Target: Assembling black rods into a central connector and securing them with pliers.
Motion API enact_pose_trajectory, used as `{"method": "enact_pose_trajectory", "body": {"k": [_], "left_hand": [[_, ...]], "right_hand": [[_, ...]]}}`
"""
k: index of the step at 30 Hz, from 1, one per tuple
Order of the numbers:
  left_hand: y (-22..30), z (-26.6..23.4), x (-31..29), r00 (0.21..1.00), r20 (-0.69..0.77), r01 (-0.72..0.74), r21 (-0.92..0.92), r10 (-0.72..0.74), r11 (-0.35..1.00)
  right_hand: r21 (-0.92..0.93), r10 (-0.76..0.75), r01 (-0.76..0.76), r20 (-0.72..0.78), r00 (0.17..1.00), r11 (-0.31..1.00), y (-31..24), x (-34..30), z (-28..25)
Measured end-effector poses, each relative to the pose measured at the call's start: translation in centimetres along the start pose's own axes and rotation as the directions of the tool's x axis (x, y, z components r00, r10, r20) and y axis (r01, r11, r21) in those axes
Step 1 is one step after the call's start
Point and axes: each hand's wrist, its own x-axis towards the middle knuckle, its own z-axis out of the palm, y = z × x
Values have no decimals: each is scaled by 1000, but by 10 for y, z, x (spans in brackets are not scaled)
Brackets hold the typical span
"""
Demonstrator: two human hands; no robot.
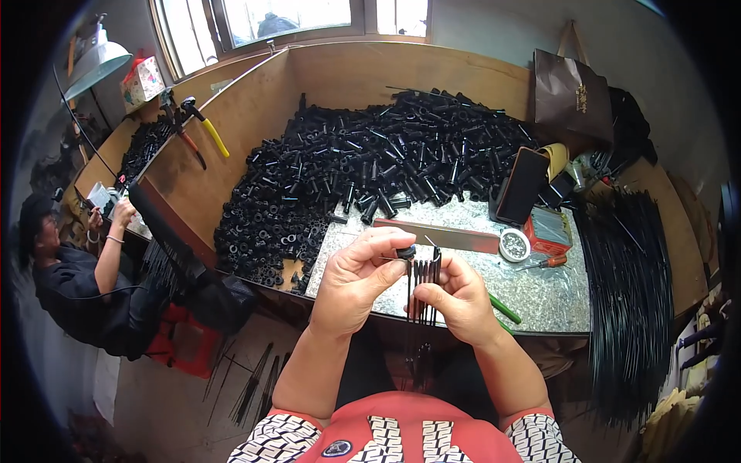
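Observation:
Above the front edge of the worktop, my left hand (351,282) pinches a small round black plastic part (406,252) between thumb and fingertips. Close beside it, my right hand (463,309) is closed around a bundle of thin black metal rods (421,289) that look like umbrella ribs. Their top ends fan out side by side next to the round part, and the lower ends hang down toward my lap. Whether the round part is joined to the rods cannot be made out.
A large heap of black tubular parts (370,154) and small black rings (262,239) fills the back and left. On the speckled worktop (556,305) are a metal bar (448,238), white bowl (515,245), screwdriver (552,262) and phone (522,185). Long black rods (629,309) lie right. Another person (77,270) works at left.

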Motion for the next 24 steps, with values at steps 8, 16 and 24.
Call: {"method": "enact_pose_trajectory", "body": {"k": [8,16,24], "left_hand": [[13,4,3,991,128,27,-5,-26,1000],[5,7,1,998,55,-41,47,38,998],[-3,4,4,989,113,-85,-51,90,995]], "right_hand": [[20,3,-3,-1,1000,1000,-1,-1,0],[12,30,-31,45,999,999,-4,1,0],[-171,20,8,162,987,985,-12,-1,-1]]}}
